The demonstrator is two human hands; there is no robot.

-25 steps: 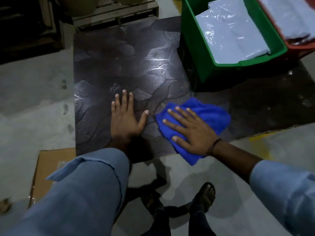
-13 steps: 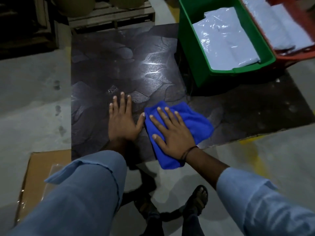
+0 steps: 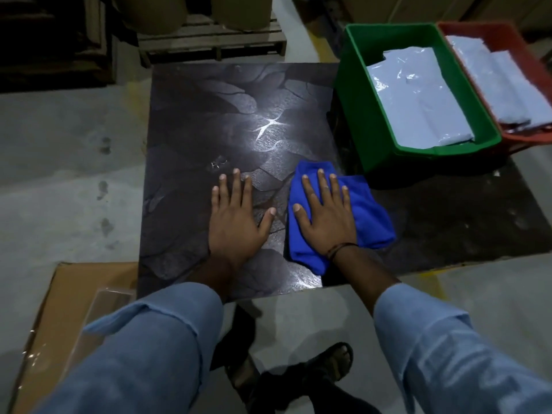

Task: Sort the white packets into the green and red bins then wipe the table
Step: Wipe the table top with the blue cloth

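So the sorting part looks done from where I'm standing. The white packets (image 3: 418,97) are all lying in the green bin (image 3: 355,85) and the red bin (image 3: 484,28) over at the far right, and I can't see any loose on the table (image 3: 194,115). It's down to wiping now.

What changed in the last second: the right hand (image 3: 325,216) ran the blue cloth (image 3: 370,210) leftward along the near edge, right up to the left thumb. It has now turned so the fingers point straight away and is pushing the cloth toward the far side. A moment ago the cloth hung a bit over the near edge. Now it sits fully on the table, just beside the left thumb and not far from the near corner of the green bin.

The left hand (image 3: 236,216) hasn't budged. It's planted flat on the table, probably just for support.

There's no real grip on either side. Both hands are flat with straight fingers, the right one pressing down on the cloth rather than clutching it.

My guess is the near strip is covered and the far left half is next. The dark bit in front of the bins still needs a pass too. The cloth could bunch up under a flat palm.
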